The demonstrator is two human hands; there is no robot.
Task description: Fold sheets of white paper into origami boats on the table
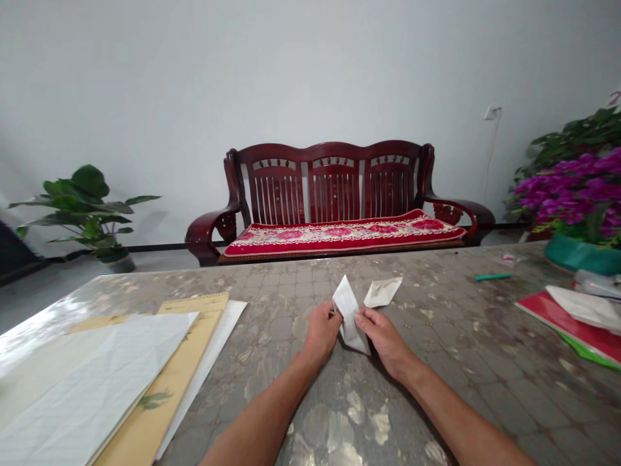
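Note:
A folded white paper piece (350,314) with pointed ends is held between both hands above the patterned table (436,362). My left hand (321,331) pinches its left edge with closed fingers. My right hand (383,335) grips its right side, thumb on top. A second folded white paper shape (383,291) lies on the table just behind the held piece, apart from both hands.
A stack of white and tan paper sheets (116,375) lies at the left. Red and green folders (577,327) with white paper sit at the right, near a green pen (492,277) and a purple flower pot (579,213). A red wooden bench (334,207) stands behind the table.

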